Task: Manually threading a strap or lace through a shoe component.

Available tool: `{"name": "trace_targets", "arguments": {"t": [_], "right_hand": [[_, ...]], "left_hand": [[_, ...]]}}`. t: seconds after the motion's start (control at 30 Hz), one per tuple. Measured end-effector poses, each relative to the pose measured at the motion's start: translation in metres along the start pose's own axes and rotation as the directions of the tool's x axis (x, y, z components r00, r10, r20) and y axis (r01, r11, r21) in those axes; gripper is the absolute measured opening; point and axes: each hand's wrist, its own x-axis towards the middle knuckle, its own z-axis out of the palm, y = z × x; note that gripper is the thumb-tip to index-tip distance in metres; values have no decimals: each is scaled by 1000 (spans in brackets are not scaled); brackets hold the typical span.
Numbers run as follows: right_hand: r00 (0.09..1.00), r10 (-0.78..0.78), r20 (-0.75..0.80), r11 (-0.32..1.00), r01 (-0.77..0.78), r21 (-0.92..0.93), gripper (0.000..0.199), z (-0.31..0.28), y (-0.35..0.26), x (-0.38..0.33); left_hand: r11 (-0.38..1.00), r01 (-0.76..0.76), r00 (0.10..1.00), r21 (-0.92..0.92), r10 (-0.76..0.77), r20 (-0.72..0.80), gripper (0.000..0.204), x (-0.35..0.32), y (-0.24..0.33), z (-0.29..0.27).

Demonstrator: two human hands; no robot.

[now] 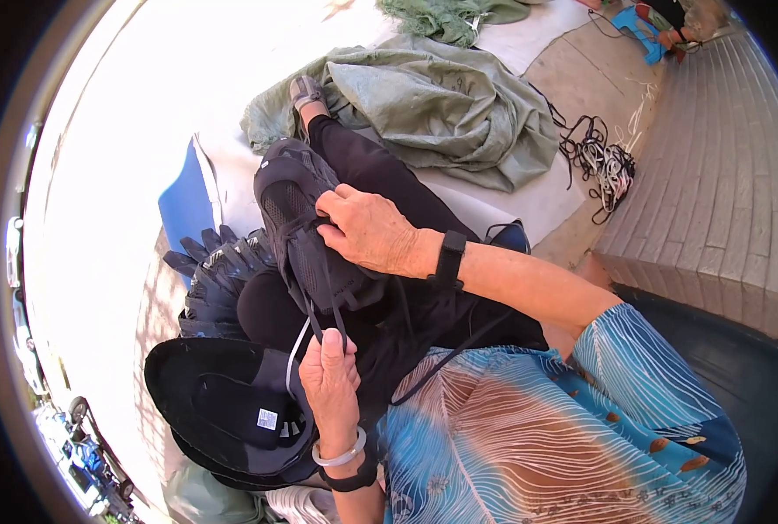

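Observation:
A black mesh shoe upper [297,210] lies over my lap, toe end pointing away from me. My left hand [329,380] is closed round a black shoelace [326,321] that runs up to the upper's lace holes. On the upper's right side, my right hand [371,229] pinches at the lacing; its fingertips partly hide what they hold. A loose black lace [450,358] trails across my thigh. Left of the upper sits a row of nested black uppers [223,279]. Below these, beside my left wrist, are stacked black shoe-shaped pieces [210,393], with a white label on top.
A grey-green cloth sack [446,113] lies beyond my outstretched leg. Right of it is a tangle of black and white laces [605,166], next to a grey slatted ledge [712,201]. A blue board [188,196] stands at left. Another person's hand [670,38] shows at upper right.

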Motion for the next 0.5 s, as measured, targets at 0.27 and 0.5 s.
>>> {"name": "trace_targets", "arguments": {"t": [0.27, 0.5], "right_hand": [[997, -72, 35, 995, 74, -67, 12, 10, 2, 11], [974, 26, 226, 988, -60, 144, 19, -1, 11, 34]], "left_hand": [[1000, 6, 999, -24, -7, -45, 33, -2, -5, 1], [1000, -10, 1000, -7, 10, -22, 32, -8, -12, -13]]}}
